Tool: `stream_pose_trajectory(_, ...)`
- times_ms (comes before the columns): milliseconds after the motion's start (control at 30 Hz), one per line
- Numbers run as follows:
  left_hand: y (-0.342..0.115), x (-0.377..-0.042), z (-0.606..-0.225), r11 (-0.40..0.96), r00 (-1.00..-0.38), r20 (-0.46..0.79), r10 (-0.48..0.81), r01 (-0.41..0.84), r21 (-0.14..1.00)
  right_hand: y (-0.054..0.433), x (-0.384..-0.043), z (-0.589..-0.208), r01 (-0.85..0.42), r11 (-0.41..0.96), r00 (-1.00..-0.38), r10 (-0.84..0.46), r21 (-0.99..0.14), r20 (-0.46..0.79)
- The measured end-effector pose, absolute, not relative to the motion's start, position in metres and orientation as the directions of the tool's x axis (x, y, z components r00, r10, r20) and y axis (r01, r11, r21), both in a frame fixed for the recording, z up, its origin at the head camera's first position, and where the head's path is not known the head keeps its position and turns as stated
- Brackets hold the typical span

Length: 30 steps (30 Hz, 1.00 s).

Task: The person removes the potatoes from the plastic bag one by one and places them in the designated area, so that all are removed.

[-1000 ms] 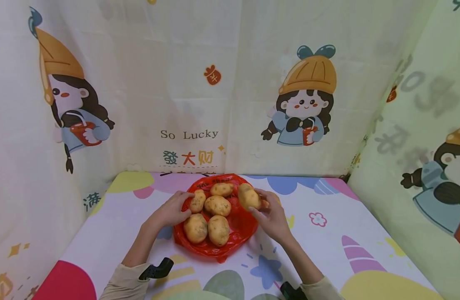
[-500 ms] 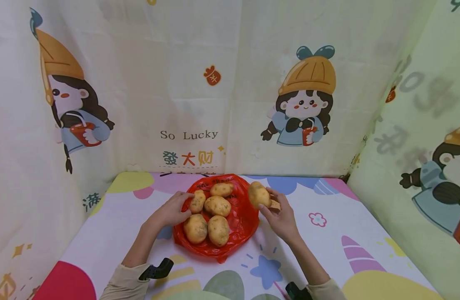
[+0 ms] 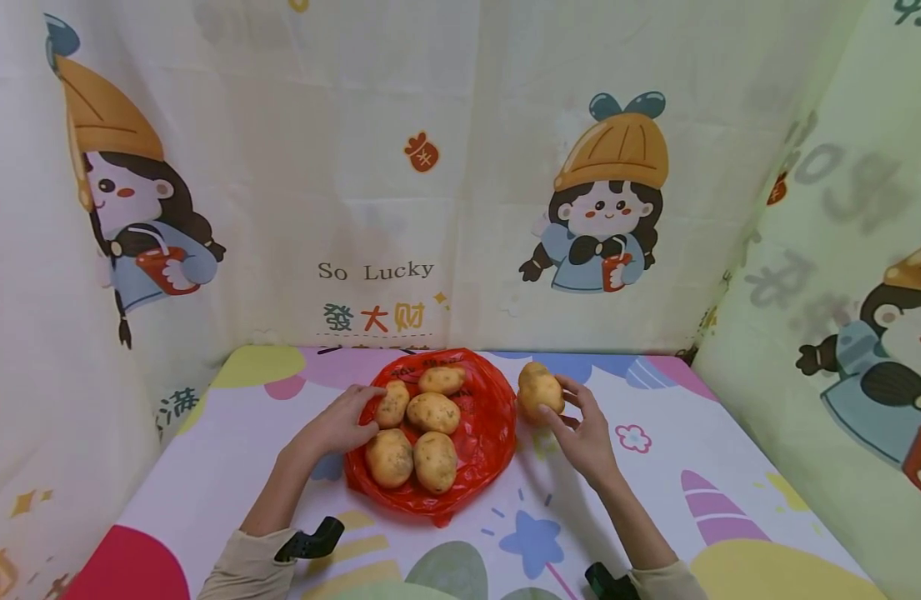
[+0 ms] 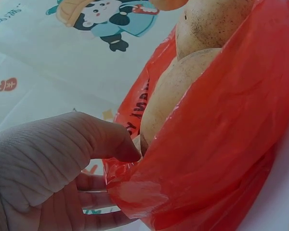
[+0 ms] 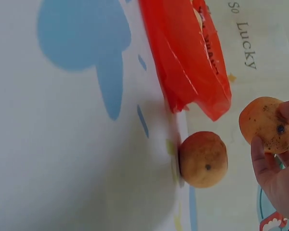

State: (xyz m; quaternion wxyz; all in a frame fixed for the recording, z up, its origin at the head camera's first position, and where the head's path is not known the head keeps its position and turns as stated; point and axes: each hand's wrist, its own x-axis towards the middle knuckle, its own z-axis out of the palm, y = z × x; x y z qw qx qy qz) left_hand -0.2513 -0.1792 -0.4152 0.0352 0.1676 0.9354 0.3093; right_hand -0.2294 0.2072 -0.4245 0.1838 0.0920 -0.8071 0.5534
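Observation:
A red plastic bag [image 3: 478, 454] lies spread on the table with several potatoes [image 3: 433, 412] in its opening. At its left rim, my left hand [image 3: 347, 421] pinches the plastic; in the left wrist view the thumb of that hand [image 4: 53, 163] is at the inner edge, its fingers outside. To the right of the bag, my right hand [image 3: 586, 437] holds a potato [image 3: 541, 392] between thumb and fingers, raised off the table. The right wrist view shows this held potato [image 5: 265, 124] and, below it, another potato [image 5: 203, 161] resting on the table beside the bag.
The table [image 3: 610, 508] has a printed cover with coloured shapes. Printed cloth [image 3: 490, 200] hangs behind the table and along both sides. A black wrist device [image 3: 310, 540] sits at each sleeve.
My right hand has carried the potato rightward, from over the bag's right edge to beside the bag. My left hand stays at the left rim, and the potatoes in the bag keep their places.

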Motion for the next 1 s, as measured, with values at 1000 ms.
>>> stream_pose_trajectory(1000,-0.182,-0.255,-0.42,0.752,-0.939,0.026,0.343,0.291,0.591,0.264,-0.234,-0.429,-0.168,0.434,-0.946,0.18,-0.885,0.268)
